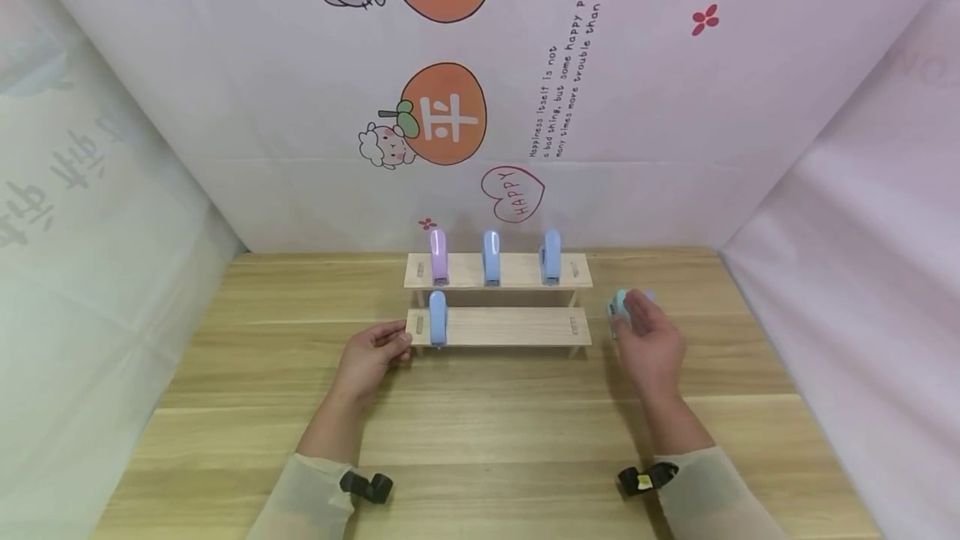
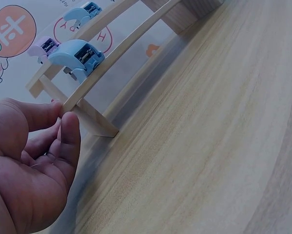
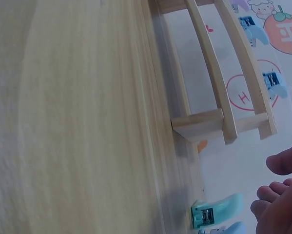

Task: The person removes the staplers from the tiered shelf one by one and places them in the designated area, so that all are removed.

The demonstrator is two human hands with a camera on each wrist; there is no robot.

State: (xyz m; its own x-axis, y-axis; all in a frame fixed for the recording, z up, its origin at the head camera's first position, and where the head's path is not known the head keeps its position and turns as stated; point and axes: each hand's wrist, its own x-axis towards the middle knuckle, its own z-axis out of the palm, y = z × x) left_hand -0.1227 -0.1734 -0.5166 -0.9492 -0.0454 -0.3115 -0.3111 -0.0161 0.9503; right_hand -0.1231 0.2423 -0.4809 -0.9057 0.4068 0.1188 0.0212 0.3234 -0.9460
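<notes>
My left hand (image 1: 372, 357) pinches the left end of the lower front board of a two-tier wooden rack (image 1: 510, 327), thumb and fingertips at its corner. A blue stapler (image 1: 438, 319) stands at that end of the lower board. On the upper board stand a purple stapler (image 1: 439, 257), a second blue stapler (image 1: 491, 257) and a third blue stapler (image 1: 551, 257). Right of the rack, my right hand (image 1: 651, 348) is over a teal stapler (image 3: 216, 210), fingers extended and apart from it in the right wrist view. A light-blue stapler (image 3: 228, 229) beside the teal one is partly cut off.
The wood-grain table (image 1: 480, 432) runs back to a printed white cloth backdrop (image 1: 615, 190). White cloth walls (image 1: 862, 232) rise at both sides. Black camera straps (image 1: 648, 480) are around both wrists.
</notes>
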